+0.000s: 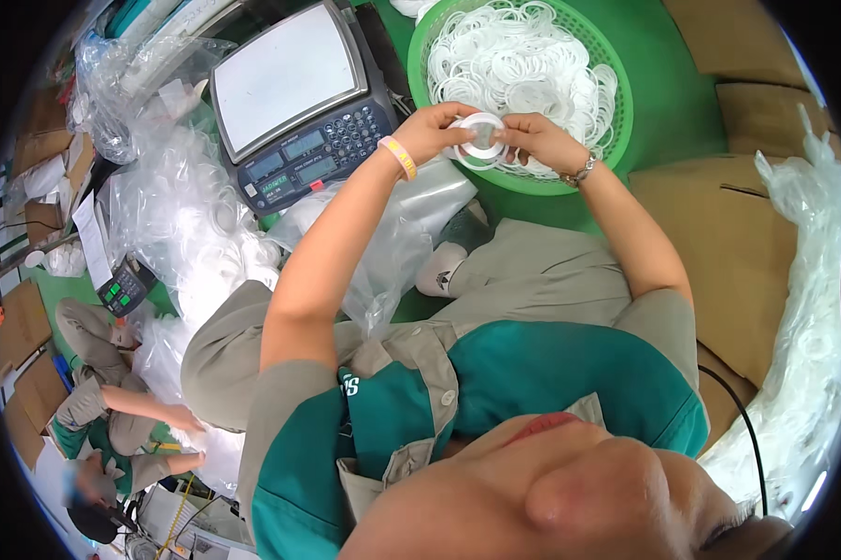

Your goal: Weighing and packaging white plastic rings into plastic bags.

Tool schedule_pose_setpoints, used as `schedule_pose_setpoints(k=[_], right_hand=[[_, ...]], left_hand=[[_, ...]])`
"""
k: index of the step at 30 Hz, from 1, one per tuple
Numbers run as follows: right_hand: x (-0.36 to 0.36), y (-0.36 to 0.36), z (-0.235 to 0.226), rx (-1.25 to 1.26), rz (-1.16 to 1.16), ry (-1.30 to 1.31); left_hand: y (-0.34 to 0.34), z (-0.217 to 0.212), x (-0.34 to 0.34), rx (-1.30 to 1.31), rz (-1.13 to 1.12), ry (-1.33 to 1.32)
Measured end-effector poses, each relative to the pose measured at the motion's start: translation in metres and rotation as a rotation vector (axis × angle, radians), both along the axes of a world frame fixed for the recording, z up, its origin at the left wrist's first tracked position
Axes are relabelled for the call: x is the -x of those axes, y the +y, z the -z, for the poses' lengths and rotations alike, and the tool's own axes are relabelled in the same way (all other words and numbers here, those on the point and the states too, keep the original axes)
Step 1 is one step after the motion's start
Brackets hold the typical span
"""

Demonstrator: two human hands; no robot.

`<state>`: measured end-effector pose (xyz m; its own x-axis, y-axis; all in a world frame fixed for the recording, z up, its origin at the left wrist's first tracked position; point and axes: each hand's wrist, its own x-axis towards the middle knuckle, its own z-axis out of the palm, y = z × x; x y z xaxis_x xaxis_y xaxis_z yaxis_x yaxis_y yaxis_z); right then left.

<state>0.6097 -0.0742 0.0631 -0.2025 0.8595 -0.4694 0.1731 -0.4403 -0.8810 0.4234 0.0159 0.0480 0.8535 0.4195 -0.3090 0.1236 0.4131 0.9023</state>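
Note:
A small stack of white plastic rings (481,142) is held between both my hands over the near rim of a round green basket (626,103). My left hand (432,129) grips the stack's left side, a yellow band on its wrist. My right hand (542,140) grips the right side and wears a metal bracelet. The basket is heaped with several loose white rings (523,61).
A grey counting scale (294,98) with a keypad sits to the left on the green floor. Clear plastic bags (187,215) of rings lie around my knees. Brown cardboard boxes (738,233) and a long filled bag (812,308) stand on the right. Another person (112,411) sits at lower left beside a calculator (122,289).

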Motion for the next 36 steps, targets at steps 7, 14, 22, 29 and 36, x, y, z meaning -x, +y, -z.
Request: schedule_pose_setpoints(k=[7, 14, 22, 29, 36], right_hand=[[-0.019, 0.012, 0.024, 0.072, 0.032, -0.048], [-0.093, -0.036, 0.106, 0.279, -0.207, -1.371], [-0.130, 0.056, 0.121, -0.241, 0.113, -1.176], [-0.170, 0.082, 0.073, -0.129, 0.563, -0.645], [-0.149, 0.038, 0.113, 0.385, 0.121, -0.770]], left_hand=[[0.018, 0.022, 0.016, -0.074, -0.332, 0.005], [0.061, -0.036, 0.044, -0.369, -0.264, 0.088], [0.014, -0.159, 0.126, -0.310, -0.219, 0.378], [-0.033, -0.172, 0.182, -0.104, -0.410, 0.373], [-0.036, -0.175, 0.193, -0.122, -0.474, 0.365]])
